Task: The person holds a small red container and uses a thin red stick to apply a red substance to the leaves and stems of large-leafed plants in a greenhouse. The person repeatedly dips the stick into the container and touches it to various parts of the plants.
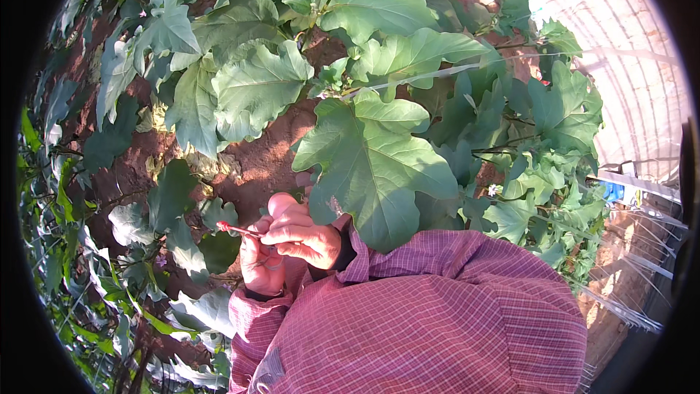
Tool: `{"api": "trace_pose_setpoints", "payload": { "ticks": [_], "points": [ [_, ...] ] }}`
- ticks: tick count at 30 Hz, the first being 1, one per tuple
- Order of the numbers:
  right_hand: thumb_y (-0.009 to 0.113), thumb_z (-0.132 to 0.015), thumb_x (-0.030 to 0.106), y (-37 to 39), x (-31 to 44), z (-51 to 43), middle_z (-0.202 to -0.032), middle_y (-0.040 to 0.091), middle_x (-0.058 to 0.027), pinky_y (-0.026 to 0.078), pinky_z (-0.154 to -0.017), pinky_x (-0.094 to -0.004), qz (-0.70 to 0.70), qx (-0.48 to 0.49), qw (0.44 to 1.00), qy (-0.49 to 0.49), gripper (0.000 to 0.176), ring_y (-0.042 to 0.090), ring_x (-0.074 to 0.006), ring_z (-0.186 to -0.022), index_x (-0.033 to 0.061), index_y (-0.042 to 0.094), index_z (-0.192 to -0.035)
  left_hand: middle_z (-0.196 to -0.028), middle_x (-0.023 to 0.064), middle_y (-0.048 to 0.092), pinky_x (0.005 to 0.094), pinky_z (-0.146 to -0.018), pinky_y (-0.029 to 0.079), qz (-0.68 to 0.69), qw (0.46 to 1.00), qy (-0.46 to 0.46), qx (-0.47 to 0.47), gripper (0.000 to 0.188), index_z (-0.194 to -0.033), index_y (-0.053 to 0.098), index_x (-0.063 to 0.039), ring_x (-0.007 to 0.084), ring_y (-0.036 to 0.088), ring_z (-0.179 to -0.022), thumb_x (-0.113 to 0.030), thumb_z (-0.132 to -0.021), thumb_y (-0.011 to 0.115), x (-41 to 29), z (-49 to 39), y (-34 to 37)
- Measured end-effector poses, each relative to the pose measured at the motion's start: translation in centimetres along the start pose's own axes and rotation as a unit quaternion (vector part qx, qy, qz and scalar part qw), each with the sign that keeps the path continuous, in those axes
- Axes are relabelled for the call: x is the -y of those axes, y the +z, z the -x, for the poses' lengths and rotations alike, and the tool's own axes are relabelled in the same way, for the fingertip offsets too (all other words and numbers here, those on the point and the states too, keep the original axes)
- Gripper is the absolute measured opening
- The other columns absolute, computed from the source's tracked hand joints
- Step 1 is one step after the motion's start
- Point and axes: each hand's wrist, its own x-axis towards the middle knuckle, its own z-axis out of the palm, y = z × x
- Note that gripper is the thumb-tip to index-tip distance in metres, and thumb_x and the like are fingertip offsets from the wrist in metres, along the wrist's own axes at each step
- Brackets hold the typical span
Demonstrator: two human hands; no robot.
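My right hand [309, 238] has its thumb and fingertips pinched on a thin red-tipped stick [236, 229], which points to the left. My left hand [262, 271] is just below and beside it, palm turned up, with its fingers against the stick. Across the left palm runs a thin dark loop of wire or cord [269, 259]. Beyond the fingers shows a rounded pink thing [280, 203], partly hidden; I cannot tell what it is. A broad lobed eggplant leaf [377, 167] hangs over the right wrist.
Eggplant plants surround me, with a pale support string [421, 75] across them. Reddish soil [268, 158] and withered yellow leaves [205, 164] show between them. Small purple flowers [161, 260] hang lower left. At right are a striped, sunlit pale surface [618, 65] and a blue object [612, 191].
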Motion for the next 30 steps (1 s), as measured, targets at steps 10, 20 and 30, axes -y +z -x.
{"api": "trace_pose_setpoints", "payload": {
  "ticks": [10,20,30],
  "points": [
    [0.064,-0.076,-0.001,-0.8,-1.9,-1.9,-0.109,0.059,-0.0106,0.046,-0.079,-0.0319,0.029,-0.083,0.996,-0.015,0.051,0.058,-0.023,-0.095,0.0018,0.049,-0.124,-0.102,0.0049,0.055,0.0289,-0.07,0.044,-0.015,0.999,-0.029,0.037,0.022,-0.096,0.055,-0.005,0.0167,0.054,-0.087,-0.025,-0.095,0.047,-6.8,-3.8,0.2],
    [0.054,-0.082,-0.003,-6.0,-3.0,-0.8,-0.113,0.055,-0.0118,0.046,-0.079,-0.0298,0.21,-0.499,0.831,0.125,0.035,0.057,-0.0208,-0.096,0.0037,0.05,-0.117,-0.102,0.0047,0.056,0.0294,-0.07,0.046,-0.061,0.992,-0.089,0.067,0.022,-0.095,0.054,-0.006,0.0166,0.057,-0.091,-0.026,-0.095,0.046,-16.6,-5.4,-0.5],
    [0.052,-0.073,-0.002,-2.4,-15.8,-10.4,-0.126,0.045,-0.0111,0.033,-0.099,-0.0431,0.507,-0.349,0.748,0.249,0.044,0.038,-0.0327,-0.119,0.0195,0.06,-0.111,-0.097,0.0036,0.054,0.0284,-0.069,0.046,-0.09,0.99,-0.103,0.038,0.021,-0.094,0.055,-0.006,0.0157,0.056,-0.088,-0.026,-0.093,0.05,-23.1,-6.1,-1.1]
  ]
}}
